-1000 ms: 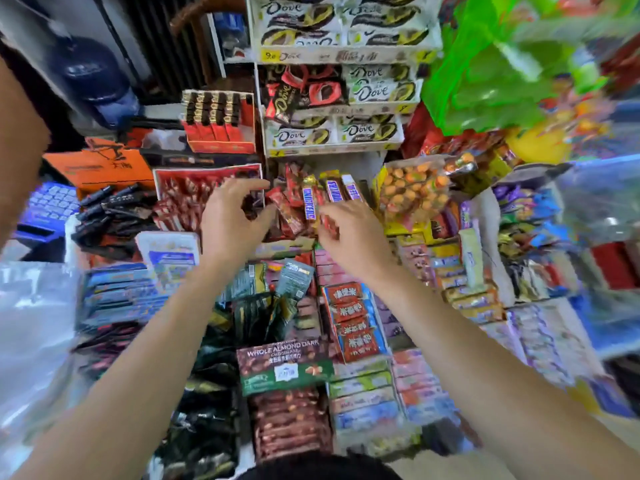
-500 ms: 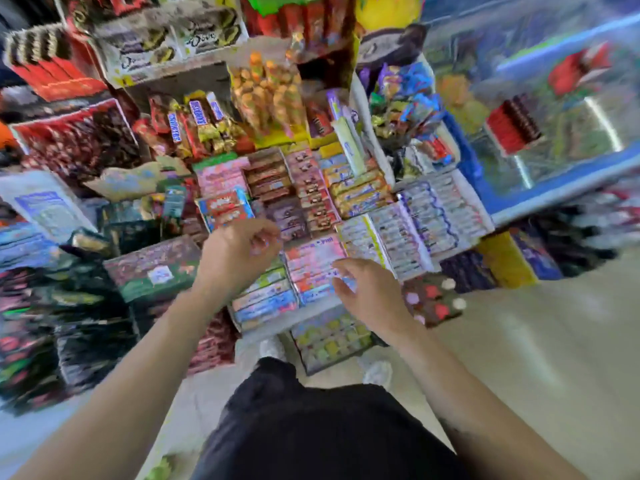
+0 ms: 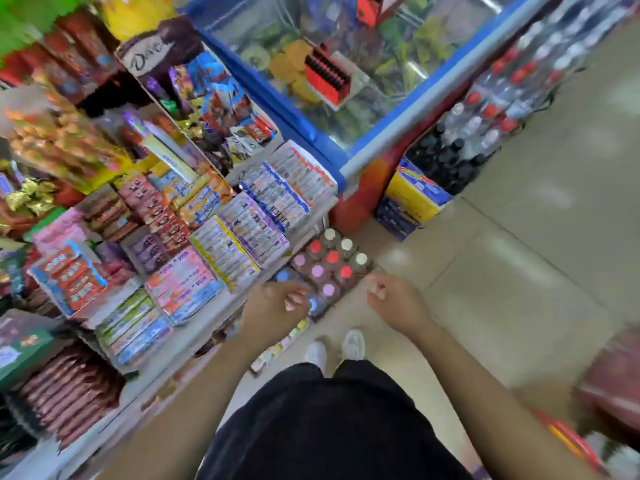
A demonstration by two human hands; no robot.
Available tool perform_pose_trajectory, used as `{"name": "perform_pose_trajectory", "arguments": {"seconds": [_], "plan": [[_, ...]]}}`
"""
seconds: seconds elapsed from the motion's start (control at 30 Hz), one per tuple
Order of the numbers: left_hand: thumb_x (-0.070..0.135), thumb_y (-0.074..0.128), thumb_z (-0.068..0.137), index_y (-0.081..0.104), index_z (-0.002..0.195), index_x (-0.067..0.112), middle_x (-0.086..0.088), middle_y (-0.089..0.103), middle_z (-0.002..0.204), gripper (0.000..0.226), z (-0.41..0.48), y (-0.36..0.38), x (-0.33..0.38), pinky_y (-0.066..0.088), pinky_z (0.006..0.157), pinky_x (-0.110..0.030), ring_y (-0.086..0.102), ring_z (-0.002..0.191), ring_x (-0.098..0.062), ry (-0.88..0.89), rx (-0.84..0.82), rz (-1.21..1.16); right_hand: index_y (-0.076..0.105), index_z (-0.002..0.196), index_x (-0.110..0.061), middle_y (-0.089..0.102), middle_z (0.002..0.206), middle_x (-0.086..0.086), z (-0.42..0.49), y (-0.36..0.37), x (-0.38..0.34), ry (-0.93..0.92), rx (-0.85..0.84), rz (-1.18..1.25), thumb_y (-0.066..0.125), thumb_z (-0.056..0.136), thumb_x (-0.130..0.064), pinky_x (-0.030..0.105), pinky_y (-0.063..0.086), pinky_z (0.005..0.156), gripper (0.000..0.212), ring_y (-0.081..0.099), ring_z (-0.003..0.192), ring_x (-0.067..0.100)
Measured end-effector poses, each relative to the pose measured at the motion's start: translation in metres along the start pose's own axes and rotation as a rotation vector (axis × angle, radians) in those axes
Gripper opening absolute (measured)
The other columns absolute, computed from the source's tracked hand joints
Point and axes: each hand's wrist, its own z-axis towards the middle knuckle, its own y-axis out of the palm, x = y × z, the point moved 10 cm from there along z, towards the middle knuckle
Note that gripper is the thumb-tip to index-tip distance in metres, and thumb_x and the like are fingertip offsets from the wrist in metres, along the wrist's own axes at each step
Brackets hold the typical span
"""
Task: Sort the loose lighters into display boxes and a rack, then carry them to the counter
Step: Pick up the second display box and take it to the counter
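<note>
Both hands, left (image 3: 277, 306) and right (image 3: 398, 303), hang loosely curled and empty. Snack boxes (image 3: 214, 244) crowd nine o'clock. At twelve, a lighter box (image 3: 327, 76) sits on the freezer (image 3: 298, 123). Tiled floor (image 3: 519, 237) lies at three.

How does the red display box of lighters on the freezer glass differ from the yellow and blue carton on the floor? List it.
The red display box of black-topped lighters sits up on the glass freezer lid; the yellow and blue carton stands on the tiled floor. The display box is open, showing lighter rows; the carton hides its contents. Both are rectangular.
</note>
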Motion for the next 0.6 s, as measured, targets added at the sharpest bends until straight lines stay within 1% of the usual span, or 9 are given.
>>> {"name": "perform_pose_trajectory", "arguments": {"seconds": [0.1, 0.17, 0.2, 0.23, 0.3, 0.37, 0.47, 0.53, 0.6], "plan": [[0.028, 0.066, 0.082, 0.076, 0.095, 0.029, 0.012, 0.072, 0.077, 0.017, 0.017, 0.027, 0.018, 0.055, 0.075, -0.027, 0.067, 0.073, -0.005, 0.034, -0.081, -0.015, 0.062, 0.131, -0.025, 0.067, 0.119, 0.002, 0.004, -0.021, 0.033, 0.085, -0.007, 0.003, 0.063, 0.089, -0.025, 0.027, 0.044, 0.093, 0.042, 0.062, 0.111, 0.022], [0.025, 0.068, 0.084, 0.076, 0.098, 0.027, 0.010, 0.073, 0.080, 0.016, 0.031, 0.047, 0.029, 0.049, 0.072, -0.015, 0.065, 0.081, -0.004, 0.048, -0.142, 0.001, 0.061, 0.130, -0.023, 0.066, 0.115, 0.000, 0.004, -0.036, 0.049, 0.133, -0.014, 0.010, 0.065, 0.089, -0.026, 0.028, 0.046, 0.093, 0.042, 0.063, 0.107, 0.021], [0.024, 0.069, 0.084, 0.076, 0.098, 0.028, 0.012, 0.072, 0.080, 0.016, 0.038, 0.057, 0.035, 0.046, 0.070, -0.011, 0.064, 0.082, -0.001, 0.054, -0.171, 0.009, 0.062, 0.129, -0.024, 0.066, 0.112, -0.001, 0.003, -0.045, 0.055, 0.145, -0.023, 0.001, 0.065, 0.089, -0.027, 0.026, 0.045, 0.088, 0.040, 0.062, 0.102, 0.019], [0.026, 0.070, 0.084, 0.075, 0.097, 0.030, 0.014, 0.071, 0.080, 0.015, 0.045, 0.067, 0.042, 0.046, 0.071, -0.010, 0.064, 0.081, 0.001, 0.069, -0.197, 0.027, 0.063, 0.127, -0.025, 0.065, 0.108, -0.003, 0.002, -0.056, 0.059, 0.146, -0.026, -0.017, 0.065, 0.089, -0.027, 0.025, 0.043, 0.082, 0.038, 0.062, 0.097, 0.017], [0.033, 0.067, 0.085, 0.074, 0.098, 0.031, 0.016, 0.071, 0.082, 0.015, 0.061, 0.087, 0.058, 0.053, 0.077, -0.022, 0.064, 0.080, 0.002, 0.115, -0.265, 0.083, 0.064, 0.123, -0.027, 0.067, 0.105, -0.005, 0.001, -0.081, 0.066, 0.146, -0.005, -0.052, 0.066, 0.089, -0.028, 0.024, 0.042, 0.076, 0.034, 0.064, 0.090, 0.015], [0.042, 0.061, 0.085, 0.072, 0.099, 0.032, 0.016, 0.071, 0.085, 0.022, 0.077, 0.105, 0.076, 0.055, 0.080, -0.032, 0.064, 0.081, 0.000, 0.154, -0.346, 0.123, 0.064, 0.122, -0.026, 0.068, 0.105, -0.004, 0.001, -0.111, 0.075, 0.173, 0.053, -0.056, 0.066, 0.090, -0.030, 0.028, 0.048, 0.078, 0.033, 0.065, 0.085, 0.014], [0.046, 0.054, 0.080, 0.071, 0.097, 0.033, 0.013, 0.071, 0.083, 0.027, 0.106, 0.119, 0.104, 0.056, 0.079, -0.035, 0.066, 0.082, -0.009, 0.220, -0.376, 0.139, 0.064, 0.123, -0.027, 0.068, 0.103, -0.006, 0.006, -0.147, 0.088, 0.224, 0.128, -0.012, 0.066, 0.091, -0.031, 0.028, 0.048, 0.080, 0.032, 0.065, 0.086, 0.014], [0.040, 0.058, 0.082, 0.072, 0.098, 0.033, 0.012, 0.072, 0.087, 0.022, 0.128, 0.122, 0.121, 0.055, 0.079, -0.035, 0.067, 0.084, -0.012, 0.237, -0.349, 0.148, 0.064, 0.123, -0.028, 0.069, 0.103, -0.006, 0.014, -0.165, 0.096, 0.246, 0.149, 0.009, 0.066, 0.091, -0.030, 0.027, 0.048, 0.081, 0.032, 0.065, 0.087, 0.015], [0.034, 0.062, 0.085, 0.073, 0.102, 0.032, 0.013, 0.073, 0.089, 0.020, 0.150, 0.123, 0.135, 0.054, 0.080, -0.032, 0.067, 0.087, -0.011, 0.228, -0.323, 0.176, 0.064, 0.122, -0.028, 0.070, 0.102, -0.006, 0.027, -0.183, 0.104, 0.260, 0.166, 0.026, 0.066, 0.090, -0.030, 0.026, 0.047, 0.081, 0.032, 0.065, 0.087, 0.014]]}}
